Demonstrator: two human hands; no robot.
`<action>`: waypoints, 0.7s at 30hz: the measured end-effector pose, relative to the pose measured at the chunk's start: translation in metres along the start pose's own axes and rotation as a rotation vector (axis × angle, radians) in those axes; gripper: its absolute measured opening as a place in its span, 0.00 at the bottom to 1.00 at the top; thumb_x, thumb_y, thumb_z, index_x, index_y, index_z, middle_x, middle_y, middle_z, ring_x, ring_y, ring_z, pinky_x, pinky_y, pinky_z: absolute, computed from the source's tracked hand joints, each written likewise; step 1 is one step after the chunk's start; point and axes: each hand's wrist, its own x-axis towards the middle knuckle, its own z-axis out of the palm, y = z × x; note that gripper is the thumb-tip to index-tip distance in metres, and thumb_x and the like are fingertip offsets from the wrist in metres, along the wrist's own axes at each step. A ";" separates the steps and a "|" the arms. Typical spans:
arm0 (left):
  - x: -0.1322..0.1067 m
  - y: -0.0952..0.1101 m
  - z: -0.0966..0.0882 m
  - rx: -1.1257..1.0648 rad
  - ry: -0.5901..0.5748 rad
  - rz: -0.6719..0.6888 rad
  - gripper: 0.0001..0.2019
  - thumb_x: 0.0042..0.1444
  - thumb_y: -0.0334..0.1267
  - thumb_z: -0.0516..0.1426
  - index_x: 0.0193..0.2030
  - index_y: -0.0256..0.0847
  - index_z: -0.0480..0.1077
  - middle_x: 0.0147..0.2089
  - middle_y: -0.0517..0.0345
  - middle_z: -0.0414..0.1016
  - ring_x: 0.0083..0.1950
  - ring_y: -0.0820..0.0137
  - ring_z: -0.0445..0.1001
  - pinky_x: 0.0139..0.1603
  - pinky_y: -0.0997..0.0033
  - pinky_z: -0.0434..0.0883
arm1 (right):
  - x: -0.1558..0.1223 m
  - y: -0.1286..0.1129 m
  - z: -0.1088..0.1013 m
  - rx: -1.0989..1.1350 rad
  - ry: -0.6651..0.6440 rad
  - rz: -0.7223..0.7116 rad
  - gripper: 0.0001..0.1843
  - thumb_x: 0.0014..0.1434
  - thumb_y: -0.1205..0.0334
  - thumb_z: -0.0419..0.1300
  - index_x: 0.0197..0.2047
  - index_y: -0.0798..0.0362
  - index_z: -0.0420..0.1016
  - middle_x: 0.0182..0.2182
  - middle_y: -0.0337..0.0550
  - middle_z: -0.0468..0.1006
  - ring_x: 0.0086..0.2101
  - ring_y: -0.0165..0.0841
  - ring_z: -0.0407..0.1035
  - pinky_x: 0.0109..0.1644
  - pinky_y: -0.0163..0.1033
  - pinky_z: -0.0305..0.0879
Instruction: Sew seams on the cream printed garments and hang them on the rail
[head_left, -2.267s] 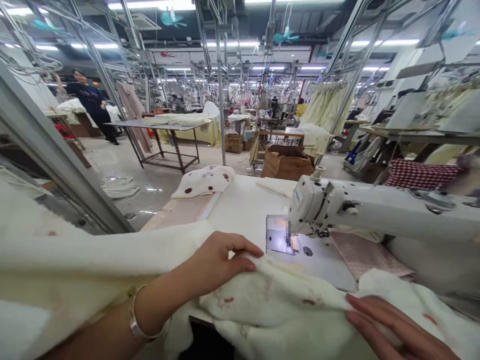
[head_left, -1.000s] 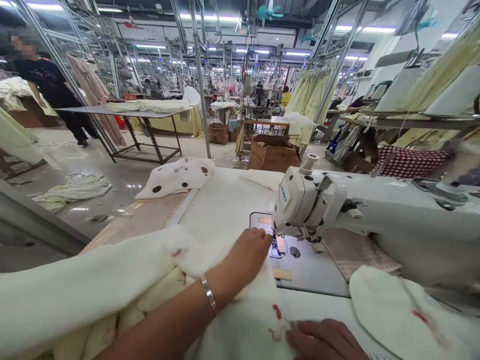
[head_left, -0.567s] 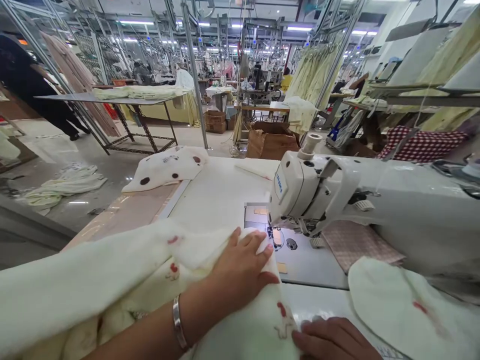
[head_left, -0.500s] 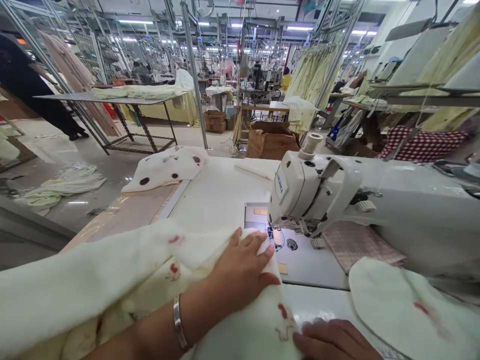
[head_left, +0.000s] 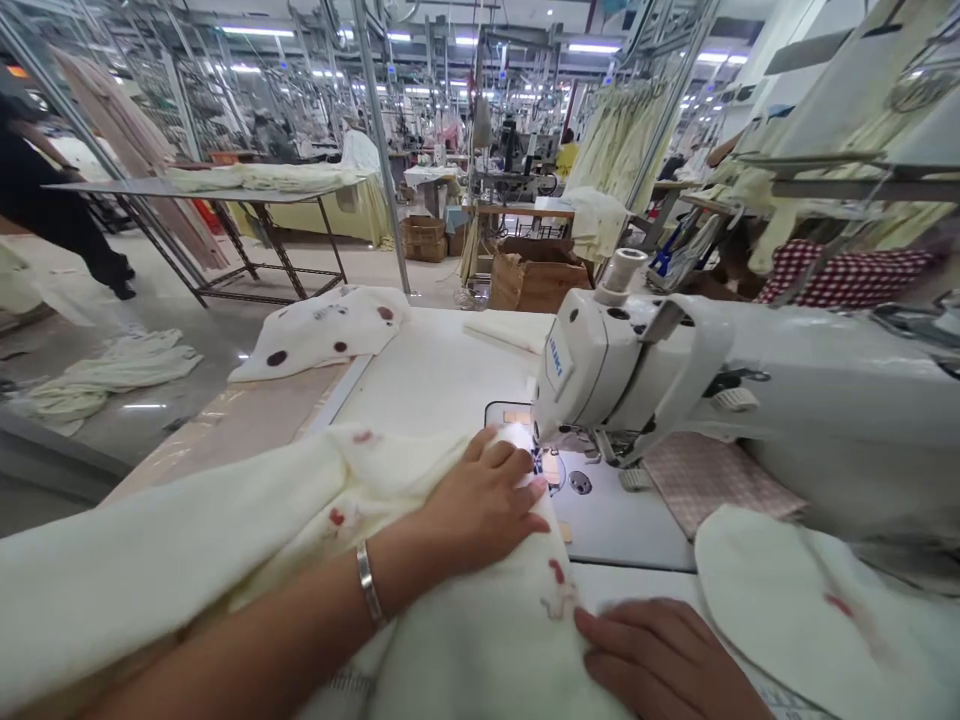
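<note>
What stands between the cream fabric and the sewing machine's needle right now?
Nothing visible: the cream fabric, flattened under the left hand, reaches the presser foot of the sewing machine. The needle itself is too small to make out.

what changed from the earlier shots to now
The left hand moved forward, from gripping the cream cloth to lying flat on it, and the cloth now reaches the needle plate. The right hand slid left to the cloth's edge. The sewing machine and spotted cloth stayed where they were.
</note>
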 end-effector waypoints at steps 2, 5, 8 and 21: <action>0.007 -0.008 -0.001 0.040 0.010 0.104 0.15 0.60 0.47 0.51 0.46 0.39 0.70 0.39 0.55 0.69 0.45 0.64 0.64 0.61 0.56 0.54 | 0.005 0.000 0.000 0.032 -0.002 0.069 0.11 0.62 0.64 0.48 0.39 0.51 0.72 0.41 0.39 0.79 0.36 0.32 0.70 0.39 0.38 0.65; 0.007 0.002 -0.010 0.039 0.026 0.105 0.11 0.60 0.42 0.53 0.36 0.37 0.72 0.35 0.55 0.70 0.42 0.64 0.66 0.62 0.53 0.52 | 0.008 -0.002 0.000 0.092 0.031 0.091 0.12 0.58 0.71 0.49 0.40 0.52 0.72 0.40 0.41 0.78 0.36 0.33 0.68 0.38 0.39 0.63; -0.007 0.045 -0.022 -0.154 0.066 -0.106 0.09 0.61 0.37 0.50 0.35 0.40 0.71 0.36 0.56 0.71 0.42 0.66 0.68 0.63 0.50 0.50 | 0.005 -0.005 0.001 0.113 0.052 0.060 0.15 0.54 0.75 0.48 0.41 0.56 0.70 0.40 0.44 0.78 0.37 0.34 0.66 0.39 0.41 0.60; -0.056 0.105 -0.001 -0.121 0.116 -0.055 0.12 0.63 0.31 0.45 0.47 0.35 0.67 0.54 0.47 0.69 0.60 0.60 0.62 0.63 0.50 0.53 | -0.003 -0.009 -0.010 0.131 -0.050 0.019 0.11 0.58 0.72 0.50 0.41 0.56 0.71 0.44 0.47 0.75 0.42 0.35 0.66 0.44 0.44 0.60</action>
